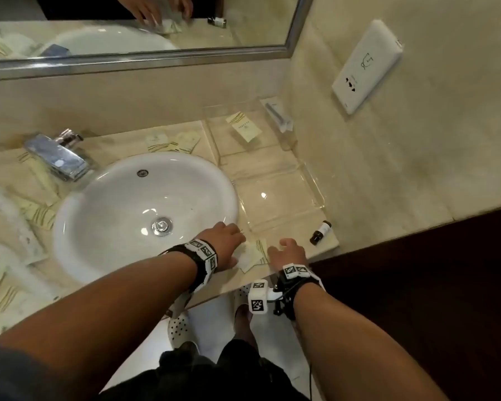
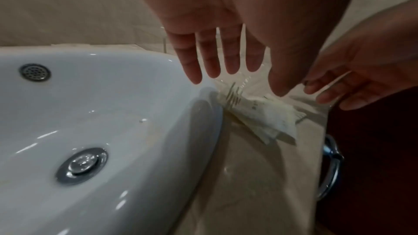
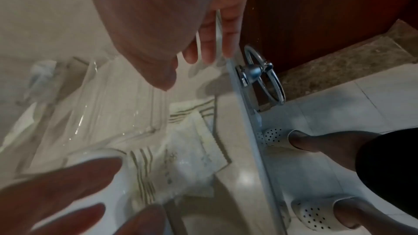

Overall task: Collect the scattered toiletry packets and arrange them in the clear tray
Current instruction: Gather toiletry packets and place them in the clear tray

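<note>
Nearest the viewer, at the front edge of the beige marble counter, both hands are hovering over a small pile of white toiletry packets with olive stripes. The left hand is reaching in from the rim of the white round ceramic basin, its fingers straight and spread, grasping nothing; the left wrist view is showing the fingertips just above the packets rather than on them. The right hand is sitting just beside the same pile on its other side, fingers extended and relaxed, also released. Whether either hand is actually touching the pile is hard to tell, the wrist views being blurred.

Just beyond the hands, the clear plastic compartmented tray is lying along the counter beside the basin. Its near compartments are showing bare marble through the base; one white striped packet is lying in the far compartment. A small dark brown bottle with a white label is lying on its side near the tray's front corner.

Further back, more pale striped packets are lying behind the basin, and others are scattered to its left near the chrome tap.
</note>
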Available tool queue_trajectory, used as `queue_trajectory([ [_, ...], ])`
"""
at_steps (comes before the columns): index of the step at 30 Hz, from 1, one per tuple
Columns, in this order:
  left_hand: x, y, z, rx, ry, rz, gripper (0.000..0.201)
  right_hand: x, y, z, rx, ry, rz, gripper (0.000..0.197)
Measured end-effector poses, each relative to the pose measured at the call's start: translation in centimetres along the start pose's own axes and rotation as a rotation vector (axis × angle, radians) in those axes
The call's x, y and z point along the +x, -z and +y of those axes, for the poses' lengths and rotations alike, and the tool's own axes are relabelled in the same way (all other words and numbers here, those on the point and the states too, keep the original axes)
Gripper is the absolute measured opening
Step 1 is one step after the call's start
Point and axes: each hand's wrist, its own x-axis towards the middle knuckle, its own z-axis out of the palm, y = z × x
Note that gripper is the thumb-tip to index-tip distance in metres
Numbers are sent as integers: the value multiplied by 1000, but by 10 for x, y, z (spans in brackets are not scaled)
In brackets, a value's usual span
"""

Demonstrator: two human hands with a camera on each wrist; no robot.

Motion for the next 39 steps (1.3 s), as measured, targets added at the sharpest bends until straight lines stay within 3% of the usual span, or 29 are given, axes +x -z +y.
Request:
queue_trajectory([
  [6,7,-17,7,96,21,-62,64,2,-20,-2,-184,64,-115,89],
  [10,9,-22,12,77,38,-77,60,4,-30,-8,-294,111,-104,96],
  [14,9,-30,14,33,62,-99,61,6,-39,-8,-281,139,-91,89],
  [18,12,-28,10,-11,59,-96,58,6,-42,-10,-183,140,-141,65],
  [22,15,-25,9,-44,44,-99,54,1,-41,-15,-152,122,-153,55],
  [25,16,-23,8,-54,68,-102,65,-4,-36,-15,-123,124,-214,44],
  [33,18,16,1,-51,58,56,104,-10,7,-48,134,333,-240,48],
  [39,23,36,-4,-2,78,187,101,-5,28,-75,324,310,-207,38],
])
